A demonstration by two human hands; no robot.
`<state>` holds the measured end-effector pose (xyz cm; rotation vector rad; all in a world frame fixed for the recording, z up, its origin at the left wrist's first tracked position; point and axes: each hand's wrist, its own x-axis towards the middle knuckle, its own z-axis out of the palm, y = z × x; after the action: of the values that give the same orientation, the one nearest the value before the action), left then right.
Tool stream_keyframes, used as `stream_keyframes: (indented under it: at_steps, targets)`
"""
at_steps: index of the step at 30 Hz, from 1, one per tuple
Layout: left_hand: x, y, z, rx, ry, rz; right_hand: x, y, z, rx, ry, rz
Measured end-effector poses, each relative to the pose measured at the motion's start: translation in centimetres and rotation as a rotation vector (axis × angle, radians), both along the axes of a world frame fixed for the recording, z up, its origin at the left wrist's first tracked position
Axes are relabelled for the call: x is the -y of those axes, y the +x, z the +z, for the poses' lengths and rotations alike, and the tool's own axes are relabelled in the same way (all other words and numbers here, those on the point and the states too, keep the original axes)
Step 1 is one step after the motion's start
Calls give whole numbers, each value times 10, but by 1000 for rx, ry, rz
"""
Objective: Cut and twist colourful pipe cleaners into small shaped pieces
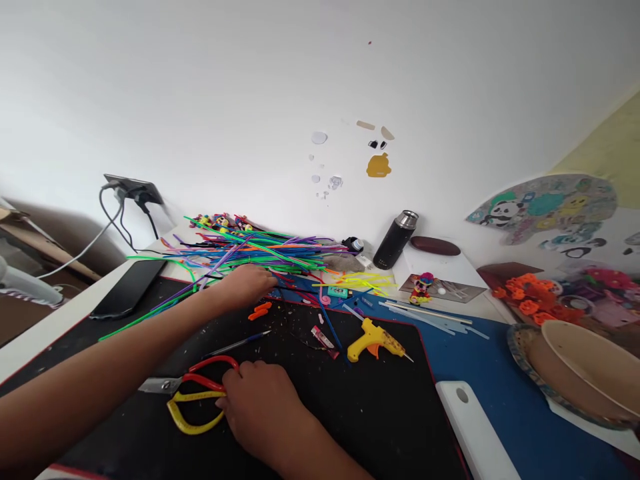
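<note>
My left hand (pixel 249 285) reaches over the front of a pile of coloured pipe cleaners (pixel 280 252); its fingers are bent down, and what they hold, if anything, is too small to tell. Nearer me, my right hand (pixel 257 403) lies on the black mat (pixel 380 413), its fingers curled at the handles of the scissors (pixel 200 381), which have one red and one yellow handle and blades pointing left. Between the hands are a pen (pixel 237 345) and short orange pieces (pixel 260 311). Farther right lies a yellow glue gun (pixel 377 340).
A phone (pixel 129 289) lies at the left, below a wall socket with cables (pixel 133 189). Behind stand a black flask (pixel 396 240) and a white box (pixel 440 265) with a small figure (pixel 423 288) before it. Bowls (pixel 590 360) and a white object (pixel 477 430) are at the right.
</note>
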<state>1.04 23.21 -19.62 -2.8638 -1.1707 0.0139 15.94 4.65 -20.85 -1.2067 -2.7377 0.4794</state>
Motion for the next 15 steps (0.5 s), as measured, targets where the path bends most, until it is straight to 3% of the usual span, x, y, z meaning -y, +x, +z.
stream_keyframes:
  at_steps: [3,15]
  targets:
    - [-13,10,-8,26,-30,34,1,-1,-3,-4,6,1]
    - [-58,34,-15,-10,-16,101,4,-1,-6,-58,35,2]
